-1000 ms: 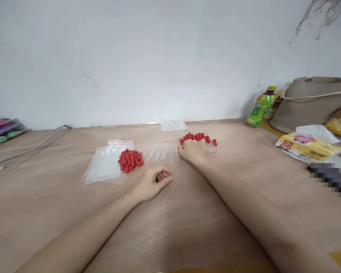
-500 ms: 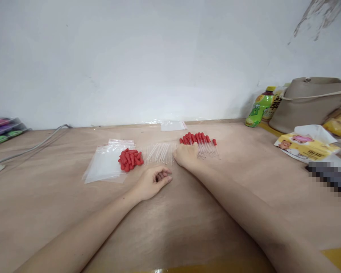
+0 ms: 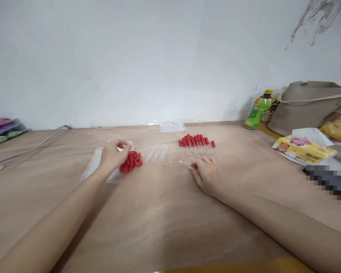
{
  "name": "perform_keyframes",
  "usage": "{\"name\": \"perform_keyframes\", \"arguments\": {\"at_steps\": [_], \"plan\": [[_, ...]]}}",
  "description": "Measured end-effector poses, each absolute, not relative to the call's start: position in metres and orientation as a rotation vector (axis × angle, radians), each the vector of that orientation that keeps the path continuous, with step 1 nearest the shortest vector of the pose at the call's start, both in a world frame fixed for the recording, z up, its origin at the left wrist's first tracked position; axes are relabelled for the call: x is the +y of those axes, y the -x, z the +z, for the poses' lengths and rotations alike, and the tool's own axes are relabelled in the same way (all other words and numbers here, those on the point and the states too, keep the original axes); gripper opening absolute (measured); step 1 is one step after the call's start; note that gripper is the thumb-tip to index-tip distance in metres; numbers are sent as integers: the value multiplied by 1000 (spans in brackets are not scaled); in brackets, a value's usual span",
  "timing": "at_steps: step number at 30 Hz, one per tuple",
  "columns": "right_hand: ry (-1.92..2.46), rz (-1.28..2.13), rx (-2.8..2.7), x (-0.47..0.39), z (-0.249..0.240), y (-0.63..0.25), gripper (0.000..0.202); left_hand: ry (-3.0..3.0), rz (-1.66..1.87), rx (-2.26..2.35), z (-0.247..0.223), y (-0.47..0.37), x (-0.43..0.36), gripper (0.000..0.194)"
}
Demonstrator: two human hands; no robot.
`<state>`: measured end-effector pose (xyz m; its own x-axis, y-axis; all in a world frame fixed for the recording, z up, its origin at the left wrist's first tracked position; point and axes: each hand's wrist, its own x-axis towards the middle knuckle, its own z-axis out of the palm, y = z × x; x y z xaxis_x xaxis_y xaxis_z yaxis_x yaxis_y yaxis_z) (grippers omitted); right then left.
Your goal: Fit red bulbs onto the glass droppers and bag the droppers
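Observation:
My left hand (image 3: 115, 152) is over the clear plastic bags (image 3: 91, 167), at the upper left edge of the pile of red rubber bulbs (image 3: 130, 162); its fingers are curled, and whether they pinch anything is hidden. My right hand (image 3: 205, 172) is closed on a thin clear tube (image 3: 184, 163), whose end points left. Right of the pile lies a row of bare clear tubes (image 3: 159, 154). Just beyond my right hand is a row of tubes fitted with red bulbs (image 3: 197, 140).
A small clear bag (image 3: 172, 127) lies by the wall. At the right are a green bottle (image 3: 258, 110), a grey-beige bag (image 3: 304, 108), a yellow tissue pack (image 3: 304, 147) and a dark pixelated object (image 3: 329, 184). A grey cable (image 3: 49, 139) runs at the left.
My left hand has moved left and away from me, to the red bulbs. My right hand has drawn back and right from the bare tubes, with one tube now showing in its fingers.

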<state>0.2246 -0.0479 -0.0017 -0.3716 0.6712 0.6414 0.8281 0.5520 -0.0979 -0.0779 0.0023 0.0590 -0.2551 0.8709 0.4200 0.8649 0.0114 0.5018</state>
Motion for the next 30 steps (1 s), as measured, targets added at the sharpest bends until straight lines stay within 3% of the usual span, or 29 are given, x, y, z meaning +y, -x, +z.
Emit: {"name": "perform_keyframes", "arguments": {"at_steps": [6,11,17,20,23,26,30], "plan": [[1154,-216,-2156,-48,-2,-229,12,-1638,555,2308,63,122,41,41],[1124,-193,-2164,-47,-2,-229,11,-1608,328,2269,65,120,51,30],[1111,-197,-2157,-48,-1,-228,12,-1728,321,2365,84,112,44,24],[1106,-195,-2147,-46,-3,-228,12,-1940,662,2439,86,96,26,25],[1073,-182,-2142,-43,-7,-228,18,-2234,1006,1958,71,63,-6,23],[1023,-174,-2170,-41,-9,-229,21,-2358,885,1487,44,27,-37,21],[985,-152,-2177,-42,-9,-227,20,-2365,876,1285,20,0,-54,22]]}}
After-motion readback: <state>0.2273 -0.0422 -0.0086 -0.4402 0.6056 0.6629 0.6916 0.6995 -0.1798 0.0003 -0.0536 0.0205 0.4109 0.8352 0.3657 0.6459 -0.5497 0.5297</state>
